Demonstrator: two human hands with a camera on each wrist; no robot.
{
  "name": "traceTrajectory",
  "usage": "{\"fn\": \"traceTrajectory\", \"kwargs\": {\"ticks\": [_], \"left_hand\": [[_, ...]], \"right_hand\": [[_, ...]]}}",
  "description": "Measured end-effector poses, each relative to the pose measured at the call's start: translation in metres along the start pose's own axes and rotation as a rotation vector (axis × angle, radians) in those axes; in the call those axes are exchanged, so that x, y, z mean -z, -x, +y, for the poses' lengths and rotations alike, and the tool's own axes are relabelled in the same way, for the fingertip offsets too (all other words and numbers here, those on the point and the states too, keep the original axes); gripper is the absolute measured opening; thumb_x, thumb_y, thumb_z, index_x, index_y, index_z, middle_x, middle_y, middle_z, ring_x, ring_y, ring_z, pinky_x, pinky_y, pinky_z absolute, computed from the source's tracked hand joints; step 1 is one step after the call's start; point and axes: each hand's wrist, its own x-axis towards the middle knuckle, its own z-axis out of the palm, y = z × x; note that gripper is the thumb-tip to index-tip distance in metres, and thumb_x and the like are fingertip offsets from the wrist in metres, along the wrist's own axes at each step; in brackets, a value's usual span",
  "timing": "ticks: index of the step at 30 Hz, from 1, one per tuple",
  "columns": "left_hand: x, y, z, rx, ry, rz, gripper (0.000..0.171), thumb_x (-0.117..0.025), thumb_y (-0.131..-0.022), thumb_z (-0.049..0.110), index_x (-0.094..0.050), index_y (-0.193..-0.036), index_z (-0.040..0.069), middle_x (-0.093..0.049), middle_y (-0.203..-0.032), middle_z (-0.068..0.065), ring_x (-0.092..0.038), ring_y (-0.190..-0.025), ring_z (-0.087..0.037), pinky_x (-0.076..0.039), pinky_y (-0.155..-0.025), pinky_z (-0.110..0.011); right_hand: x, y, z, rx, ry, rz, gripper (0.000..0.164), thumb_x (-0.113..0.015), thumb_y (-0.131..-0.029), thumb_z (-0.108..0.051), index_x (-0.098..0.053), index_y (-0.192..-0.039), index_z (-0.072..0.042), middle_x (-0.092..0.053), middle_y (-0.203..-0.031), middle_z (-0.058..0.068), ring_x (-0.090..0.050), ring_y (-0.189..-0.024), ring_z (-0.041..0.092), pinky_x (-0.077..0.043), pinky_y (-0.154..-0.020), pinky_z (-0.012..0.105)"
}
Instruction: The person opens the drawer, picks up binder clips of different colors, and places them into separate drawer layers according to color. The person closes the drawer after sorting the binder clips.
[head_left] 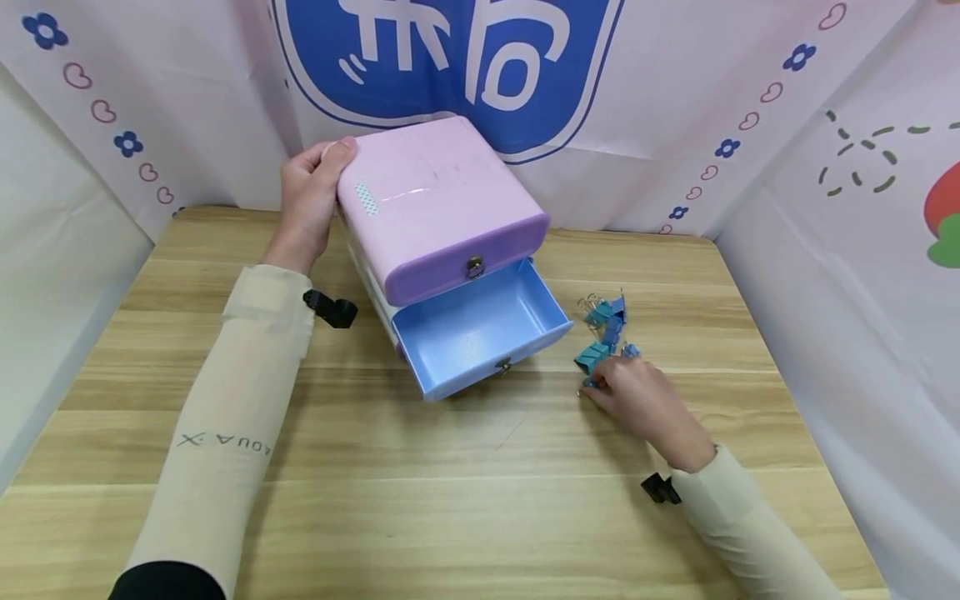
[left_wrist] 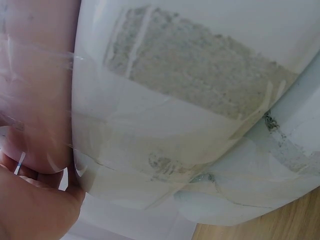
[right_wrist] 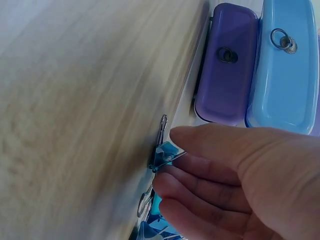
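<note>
While the left hand point(head_left: 307, 196) gripped the box point(head_left: 442, 192), the right hand point(head_left: 648, 408) pinched a clip point(right_wrist: 164, 155).
The left thumb lay on the pink top at its far left corner, fingers curled at the edge; the box stood between the hands, its blue drawer point(head_left: 472, 333) jutting out. Right of the drawer, other clips point(head_left: 612, 329) clustered on the table point(head_left: 375, 500), just beyond the right hand, whose thumb and fingertips held theirs low by the tabletop.
</note>
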Motion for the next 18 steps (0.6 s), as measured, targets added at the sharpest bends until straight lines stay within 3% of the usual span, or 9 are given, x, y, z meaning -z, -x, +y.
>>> {"fn": "traceTrajectory", "kwargs": {"ticks": [6, 12, 18], "left_hand": [[-0.001, 0.002, 0.003, 0.024, 0.012, -0.010, 0.028, -0.076, -0.097, 0.039, -0.077, -0.107, 0.013, -0.069, -0.097, 0.003, -0.060, -0.089, -0.009, -0.049, -0.075, -0.021], [-0.001, 0.002, 0.002, 0.022, 0.011, -0.011, 0.029, -0.076, -0.097, 0.039, -0.078, -0.108, 0.013, -0.069, -0.098, 0.003, -0.060, -0.090, -0.009, -0.049, -0.075, -0.021], [0.000, 0.002, 0.000, -0.003, 0.007, -0.006, 0.026, -0.076, -0.097, 0.038, -0.078, -0.105, 0.014, -0.069, -0.096, 0.004, -0.060, -0.088, -0.009, -0.049, -0.074, -0.021]], "right_hand": [[0.000, 0.000, -0.002, 0.007, 0.011, -0.012, 0.004, -0.079, -0.093, -0.009, -0.079, -0.089, -0.008, -0.070, -0.079, 0.000, -0.051, -0.063, 0.008, -0.049, -0.059, 0.029], [0.005, 0.001, -0.003, 0.015, -0.023, -0.029, 0.003, -0.079, -0.094, -0.008, -0.081, -0.094, -0.006, -0.076, -0.085, 0.003, -0.057, -0.067, 0.008, -0.055, -0.063, 0.031], [0.012, -0.001, -0.005, 0.068, -0.075, 0.008, 0.004, -0.080, -0.093, -0.007, -0.081, -0.095, -0.004, -0.078, -0.084, 0.005, -0.059, -0.065, 0.004, -0.055, -0.062, 0.028]]}}
